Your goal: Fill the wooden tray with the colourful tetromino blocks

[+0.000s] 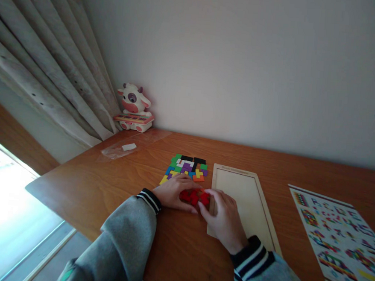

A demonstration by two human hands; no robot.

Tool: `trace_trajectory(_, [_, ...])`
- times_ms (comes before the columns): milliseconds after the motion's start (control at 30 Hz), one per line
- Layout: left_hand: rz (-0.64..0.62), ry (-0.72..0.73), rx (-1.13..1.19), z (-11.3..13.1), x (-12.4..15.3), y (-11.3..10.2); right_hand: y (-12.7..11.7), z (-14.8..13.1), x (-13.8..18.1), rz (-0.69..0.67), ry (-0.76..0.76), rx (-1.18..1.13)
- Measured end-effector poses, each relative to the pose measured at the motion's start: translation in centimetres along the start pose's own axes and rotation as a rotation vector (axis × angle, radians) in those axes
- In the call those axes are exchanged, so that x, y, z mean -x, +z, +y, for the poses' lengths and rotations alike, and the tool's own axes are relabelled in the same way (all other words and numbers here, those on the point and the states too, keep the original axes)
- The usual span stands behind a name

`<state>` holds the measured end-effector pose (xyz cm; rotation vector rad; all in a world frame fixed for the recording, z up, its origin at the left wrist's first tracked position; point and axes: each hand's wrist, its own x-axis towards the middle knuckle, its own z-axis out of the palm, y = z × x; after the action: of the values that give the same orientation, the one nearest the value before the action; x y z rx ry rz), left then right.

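Note:
My left hand (175,191) and my right hand (224,219) meet on a wooden desk, both with fingers curled round a cluster of red puzzle blocks (195,196) held between them. Just beyond the hands lies a flat patch of several coloured puzzle blocks (187,167): green, purple, black, yellow, blue, orange. To the right of them sits a pale wooden puzzle tray (251,192), and my right hand rests over its near left corner.
A printed sheet of coloured patterns (338,236) lies at the right. A cow toy with a small keyboard (133,107) stands in the back corner by the curtain (47,71). A clear plastic bag (122,149) lies near it. The desk edge (73,218) drops off at the left.

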<state>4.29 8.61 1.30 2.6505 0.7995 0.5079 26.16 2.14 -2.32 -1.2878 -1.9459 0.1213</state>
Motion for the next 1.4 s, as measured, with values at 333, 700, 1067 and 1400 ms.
trace_trajectory(333, [0.018, 0.005, -0.014, -0.3, 0.3, -0.1, 0.0, -0.8, -0.7, -0.063, -0.012, -0.077])
trace_trajectory(700, [0.051, -0.031, -0.084, -2.1, 1.5, -1.6, 1.5, -1.9, -1.9, -0.166, -0.02, -0.05])
trace_trajectory(1067, [0.021, 0.001, -0.095, -1.6, 1.5, -1.9, 0.4, -0.8, -1.4, -0.106, -0.084, 0.084])
trace_trajectory(1400, [0.006, 0.002, -0.03, -1.6, 1.5, -1.7, 1.0, 0.1, -1.1, -0.162, -0.042, 0.156])
